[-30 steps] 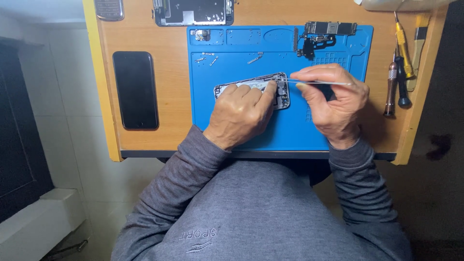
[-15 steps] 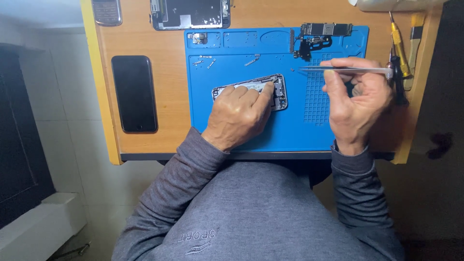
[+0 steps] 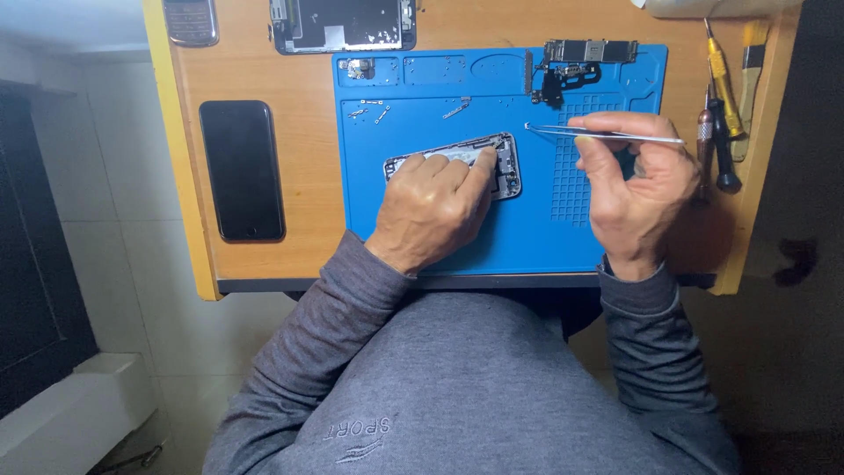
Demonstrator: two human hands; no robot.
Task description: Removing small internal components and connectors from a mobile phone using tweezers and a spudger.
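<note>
Wooden desk with yellow edging, tiled floor below. One blue silicone repair mat spread across it. One opened phone chassis with bare metal frame lying mid-mat, pinned flat under the left hand, fingers pressed on it. One pair of slim steel tweezers pinched shut-handed in the right hand, tips together, nothing visible between them, raised over the mat's upper right, well apart from the chassis. One black logic board at the mat's top edge. One black slab phone face up, left of the mat. Two screwdrivers on the right. Compared with a second ago: tweezers lifted away from the chassis; left hand unmoved.
</note>
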